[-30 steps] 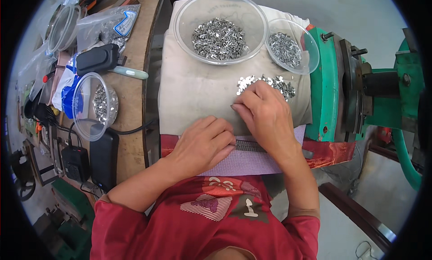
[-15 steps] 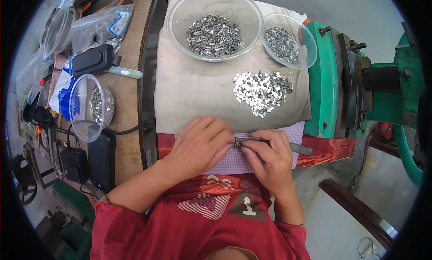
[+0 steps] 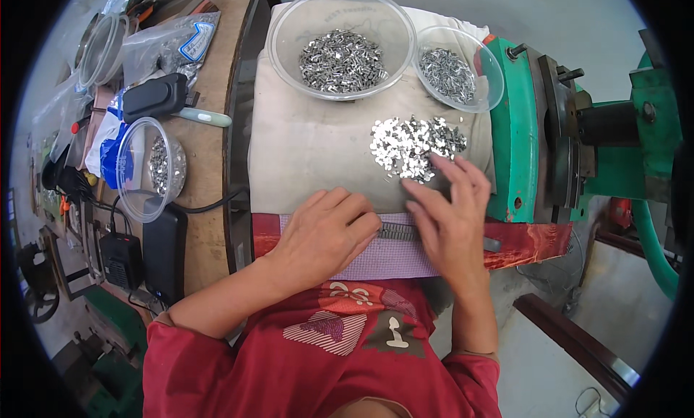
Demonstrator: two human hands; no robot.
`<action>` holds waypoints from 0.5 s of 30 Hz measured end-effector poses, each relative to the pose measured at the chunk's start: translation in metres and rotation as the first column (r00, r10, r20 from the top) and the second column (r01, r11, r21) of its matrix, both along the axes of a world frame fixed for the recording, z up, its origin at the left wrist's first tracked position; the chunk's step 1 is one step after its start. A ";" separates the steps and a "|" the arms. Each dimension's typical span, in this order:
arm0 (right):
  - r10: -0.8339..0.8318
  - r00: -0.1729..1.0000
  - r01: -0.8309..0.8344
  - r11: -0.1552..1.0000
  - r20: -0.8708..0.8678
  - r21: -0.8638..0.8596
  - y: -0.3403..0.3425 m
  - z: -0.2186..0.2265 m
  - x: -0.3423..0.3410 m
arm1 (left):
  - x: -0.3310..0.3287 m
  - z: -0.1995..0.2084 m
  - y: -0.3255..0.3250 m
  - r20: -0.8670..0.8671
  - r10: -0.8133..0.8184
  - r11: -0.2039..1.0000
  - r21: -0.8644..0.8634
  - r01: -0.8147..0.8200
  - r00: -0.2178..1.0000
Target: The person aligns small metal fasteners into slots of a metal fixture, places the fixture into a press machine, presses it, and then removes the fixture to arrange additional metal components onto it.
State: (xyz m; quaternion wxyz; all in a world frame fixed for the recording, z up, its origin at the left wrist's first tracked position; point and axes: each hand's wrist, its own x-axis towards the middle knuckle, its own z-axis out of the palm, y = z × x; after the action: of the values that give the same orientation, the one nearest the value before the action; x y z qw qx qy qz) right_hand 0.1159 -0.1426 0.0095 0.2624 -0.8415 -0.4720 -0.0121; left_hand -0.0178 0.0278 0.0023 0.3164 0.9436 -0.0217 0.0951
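My left hand (image 3: 327, 228) is closed, fingers curled over the left end of a dark metal strip (image 3: 400, 231) with a row of fine notches along it. The strip lies on a lilac checked cloth (image 3: 379, 257) and passes under my right wrist; its plain far end shows beyond. My right hand (image 3: 455, 205) is open, thumb and fingers apart. Its fingertips are at the near right edge of a loose pile of small shiny metal pieces (image 3: 394, 144). Whether a piece is between them is too small to tell.
Beyond the pile stand a large clear bowl (image 3: 293, 27) and a smaller clear tub (image 3: 493, 78), both with metal bits. A green machine (image 3: 515, 136) borders the right. On the wooden bench (image 3: 210, 147) at left are a clear tub (image 3: 173, 172), bags and black devices.
My right hand has let go of the strip and moved up and right to the pile, uncovering the notched part. My left hand has stayed at the strip's left end.
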 end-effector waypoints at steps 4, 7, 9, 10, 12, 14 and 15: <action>-0.047 0.998 0.043 0.995 0.040 0.087 -0.007 0.013 0.010 | 0.000 -0.003 -0.002 0.029 -0.003 1.000 0.016 0.003 1.000; 0.029 0.989 0.007 0.970 -0.143 0.245 -0.012 0.044 0.004 | -0.001 -0.003 -0.002 0.020 0.005 1.000 0.026 -0.005 1.000; 0.186 0.982 -0.169 0.924 -0.016 0.344 -0.019 0.082 -0.003 | 0.000 0.001 -0.003 -0.021 0.002 0.998 0.057 -0.001 1.000; 0.243 0.970 -0.221 0.855 0.015 0.468 -0.019 0.094 -0.009 | 0.005 0.003 -0.004 -0.029 -0.032 0.998 0.054 0.033 0.999; 0.356 0.928 -0.346 0.703 0.114 0.622 -0.023 0.103 -0.015 | 0.005 0.007 -0.003 -0.031 -0.018 0.999 0.042 0.019 0.999; 0.312 0.945 -0.234 0.854 -0.098 0.465 -0.026 0.143 -0.024 | 0.002 0.006 0.000 -0.083 -0.013 0.998 0.057 0.018 0.996; 0.147 0.936 -0.091 0.979 -0.320 0.185 -0.023 0.178 -0.040 | 0.000 0.004 0.002 -0.075 0.003 0.999 0.045 0.000 0.997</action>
State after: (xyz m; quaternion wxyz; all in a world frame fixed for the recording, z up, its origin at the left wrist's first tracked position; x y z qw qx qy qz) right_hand 0.0759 -0.1657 0.1878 0.4081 -0.7762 -0.4686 0.1064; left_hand -0.0182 0.0298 0.0066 0.2956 0.9534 -0.0111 0.0596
